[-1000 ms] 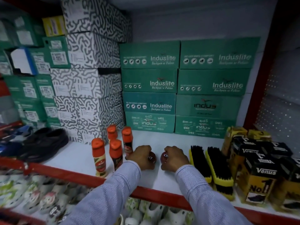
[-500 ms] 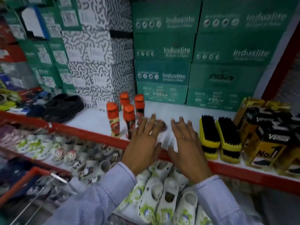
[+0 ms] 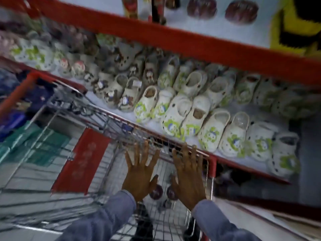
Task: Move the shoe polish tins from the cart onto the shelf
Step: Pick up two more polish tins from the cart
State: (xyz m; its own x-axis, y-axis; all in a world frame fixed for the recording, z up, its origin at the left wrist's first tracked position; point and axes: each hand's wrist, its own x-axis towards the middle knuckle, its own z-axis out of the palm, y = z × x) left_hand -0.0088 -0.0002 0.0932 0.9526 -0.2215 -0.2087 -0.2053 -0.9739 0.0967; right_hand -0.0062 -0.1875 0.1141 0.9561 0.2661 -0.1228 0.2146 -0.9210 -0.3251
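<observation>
the view tilts down over a wire cart (image 3: 73,108) parked against red-edged shelving. both hands are stretched out above the cart basket, palms down, holding nothing. the left hand (image 3: 140,173) has its fingers spread wide and straight, the thumb pointing toward the other hand. the right hand (image 3: 188,173) is the same, fingers splayed and empty, reaching near the far rim of the basket. blue striped sleeves (image 3: 111,218) cover both forearms.

down in the cart, between and just below the two thumbs, sit two dark red round tins (image 3: 164,191), side by side and close together; the picture is too blurred to read their lids. neither hand touches them.

two more dark red tins (image 3: 221,9) lie on the white top shelf (image 3: 199,30) at the upper edge, a little apart from each other, with bottles (image 3: 130,7) to their left and a yellow brush (image 3: 295,26) to their right.

on the lower shelf (image 3: 225,157), rows of small white clogs with green prints (image 3: 191,108) stand packed together. a red panel (image 3: 81,159) hangs on the cart's side.
</observation>
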